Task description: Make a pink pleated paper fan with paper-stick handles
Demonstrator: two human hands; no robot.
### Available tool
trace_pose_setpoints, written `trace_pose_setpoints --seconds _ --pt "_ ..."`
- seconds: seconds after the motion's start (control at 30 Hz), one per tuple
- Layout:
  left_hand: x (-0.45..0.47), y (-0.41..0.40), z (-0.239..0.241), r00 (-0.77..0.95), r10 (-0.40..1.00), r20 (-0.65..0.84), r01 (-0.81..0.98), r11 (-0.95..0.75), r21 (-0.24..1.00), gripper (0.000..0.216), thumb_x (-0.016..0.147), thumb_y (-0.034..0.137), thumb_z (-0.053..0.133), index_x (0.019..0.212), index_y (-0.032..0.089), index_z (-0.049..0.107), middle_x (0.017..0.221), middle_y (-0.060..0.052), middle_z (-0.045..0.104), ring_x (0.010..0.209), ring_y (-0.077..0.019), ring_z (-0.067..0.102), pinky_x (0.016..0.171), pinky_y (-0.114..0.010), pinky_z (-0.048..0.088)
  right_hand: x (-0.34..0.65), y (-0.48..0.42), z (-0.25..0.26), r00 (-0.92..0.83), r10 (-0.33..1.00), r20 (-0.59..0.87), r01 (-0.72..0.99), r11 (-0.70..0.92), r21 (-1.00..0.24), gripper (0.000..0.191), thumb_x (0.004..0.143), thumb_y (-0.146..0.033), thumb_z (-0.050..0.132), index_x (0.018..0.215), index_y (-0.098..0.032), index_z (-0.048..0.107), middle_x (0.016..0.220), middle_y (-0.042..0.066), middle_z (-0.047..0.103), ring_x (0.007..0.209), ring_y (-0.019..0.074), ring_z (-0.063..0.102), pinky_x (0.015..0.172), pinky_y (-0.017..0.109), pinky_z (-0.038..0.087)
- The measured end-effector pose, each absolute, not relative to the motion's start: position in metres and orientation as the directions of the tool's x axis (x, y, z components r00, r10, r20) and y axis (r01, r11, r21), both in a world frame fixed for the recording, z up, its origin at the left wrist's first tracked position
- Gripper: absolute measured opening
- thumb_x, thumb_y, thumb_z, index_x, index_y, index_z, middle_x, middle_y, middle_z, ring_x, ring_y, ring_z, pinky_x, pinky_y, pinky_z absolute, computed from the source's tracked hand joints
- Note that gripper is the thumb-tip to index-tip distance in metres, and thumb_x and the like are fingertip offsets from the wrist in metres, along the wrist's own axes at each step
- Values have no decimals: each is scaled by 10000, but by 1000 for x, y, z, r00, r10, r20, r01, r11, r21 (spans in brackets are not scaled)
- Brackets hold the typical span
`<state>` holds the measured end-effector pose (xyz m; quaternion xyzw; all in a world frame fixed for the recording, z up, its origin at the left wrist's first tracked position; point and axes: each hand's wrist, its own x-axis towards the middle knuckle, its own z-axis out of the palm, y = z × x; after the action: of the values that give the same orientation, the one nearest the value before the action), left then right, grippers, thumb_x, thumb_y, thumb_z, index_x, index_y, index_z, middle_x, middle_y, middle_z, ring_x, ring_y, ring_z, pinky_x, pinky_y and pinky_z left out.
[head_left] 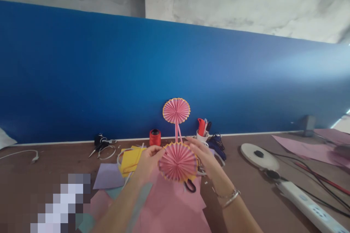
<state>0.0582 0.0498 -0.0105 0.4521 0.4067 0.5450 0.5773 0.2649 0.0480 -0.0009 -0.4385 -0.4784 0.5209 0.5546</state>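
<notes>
Holding a round pink paper fan (177, 162) between both hands, the person has it raised just above the desk (246, 189), face toward the camera. The left hand (149, 160) is closed in a pinch on the fan's left rim, thumb and fingertips together on the paper. The right hand (203, 154) lies with its fingers fairly straight against the right rim; its thumb is hidden behind the pleats, so whether it clamps or merely steadies cannot be told. Support at two opposite edges appears meant to hold the pleats spread in a full circle.

A second fan (176, 110), on two thin pink sticks, leans upright against the blue wall (82, 80), apparently propped there so it stays uncrushed. Loose pink sheets (175, 207) lie directly under the hands. A yellow sheet (131, 158) and scissors (100, 147) lie to the left; a red spool (155, 137) and a pen cup (202, 136) stand along the wall.
</notes>
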Motion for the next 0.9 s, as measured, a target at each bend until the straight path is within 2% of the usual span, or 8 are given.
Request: trace_pose_setpoints --seconds 0.1,0.23,0.43,0.57,0.63,0.73,0.83,0.9 --pt "61 47 -11 147 989 36 -158 -13 987 223 595 354 758 647 154 674 561 -3 622 509 -120 514 534 -227 384 261 46 1 -86 990 116 20 118 -993 436 634 -408 753 1008 -193 690 931 58 705 858 218 626 787 323 463" --pt "60 47 -12 180 978 101 -55 -93 994 193 608 335 752 619 155 683 582 -15 634 565 -140 536 564 -231 383 251 45 -2 -91 985 149 186 164 -969 249 603 -379 754 741 -173 731 659 4 668 644 166 577 641 277 445" --pt "47 50 -8 218 974 63 -183 -22 983 230 632 363 746 633 153 653 590 -7 616 568 -122 523 588 -223 382 256 43 -1 -22 995 -97 -207 -99 -973 272 583 -397 778 652 -163 660 564 -14 621 493 119 539 511 238 415" --pt "46 51 -9 218 975 41 -229 11 973 225 643 361 741 649 154 654 619 -13 620 578 -121 528 591 -218 380 257 42 1 -88 989 -121 -261 -140 -955 276 607 -407 771 679 -166 657 597 -4 639 526 137 579 547 252 448" --pt "47 51 -9 181 983 39 -212 0 977 227 634 363 741 646 153 656 620 -10 618 586 -124 528 595 -218 382 258 44 2 -67 996 -54 -200 -66 -977 334 624 -424 758 832 -173 684 724 23 680 658 173 626 634 278 476" --pt "48 52 -7 84 995 45 -182 -29 983 229 617 368 739 626 156 652 610 -1 612 595 -127 525 602 -219 385 262 49 2 94 986 137 -14 139 -990 484 610 -420 763 1029 -203 656 954 63 674 898 225 612 783 331 470" --pt "50 52 -7 4 999 42 -170 -41 985 225 615 371 725 621 160 650 614 1 621 601 -128 529 605 -223 391 261 49 3 167 888 430 294 371 -881 278 673 -374 712 900 -215 691 1042 87 623 1005 246 558 871 370 433" --pt "53 51 -8 -19 999 40 -165 -42 985 220 612 368 721 622 161 646 608 2 622 594 -127 529 596 -226 394 254 44 3 68 802 593 490 491 -720 124 750 -316 637 798 -224 705 1067 90 597 1038 248 529 902 389 408"
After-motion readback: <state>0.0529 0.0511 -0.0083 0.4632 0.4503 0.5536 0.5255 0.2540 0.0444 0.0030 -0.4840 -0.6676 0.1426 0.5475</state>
